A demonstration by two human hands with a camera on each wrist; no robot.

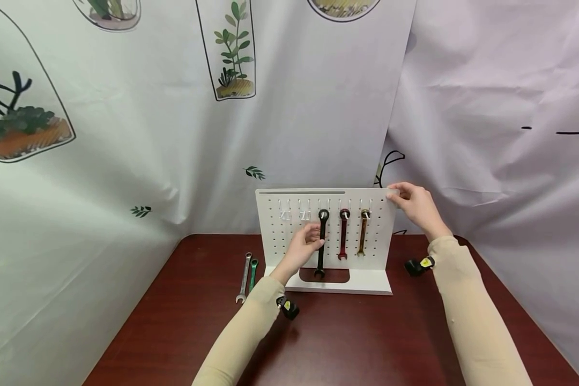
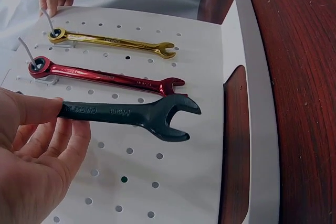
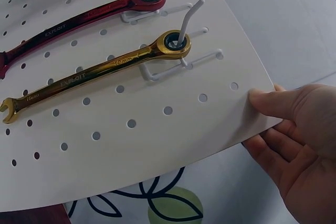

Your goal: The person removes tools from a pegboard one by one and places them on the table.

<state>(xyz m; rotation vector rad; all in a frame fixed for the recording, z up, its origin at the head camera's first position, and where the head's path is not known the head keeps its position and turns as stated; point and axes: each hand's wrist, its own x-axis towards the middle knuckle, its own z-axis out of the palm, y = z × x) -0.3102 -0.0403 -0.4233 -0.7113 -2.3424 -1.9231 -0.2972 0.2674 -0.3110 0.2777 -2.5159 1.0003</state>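
My left hand [image 1: 303,247] pinches a black combination wrench [image 2: 121,113] by its shaft, in front of the white pegboard stand [image 1: 280,252]. In the head view the wrench's ring end is at a white hook; whether it hangs there fully I cannot tell. A red wrench [image 1: 343,236] and a gold wrench [image 1: 363,233] hang by their ring ends on hooks to its right. My right hand [image 1: 417,206] grips the board's upper right corner, thumb on the front face and fingers behind, as the right wrist view shows.
On the dark red table [image 1: 183,321], left of the stand, lie a silver wrench [image 1: 244,279] and a green wrench [image 1: 253,273], the green one partly behind my left arm. Bare white hooks [image 1: 285,210] sit on the board's left side. A printed curtain [image 1: 318,134] hangs behind.
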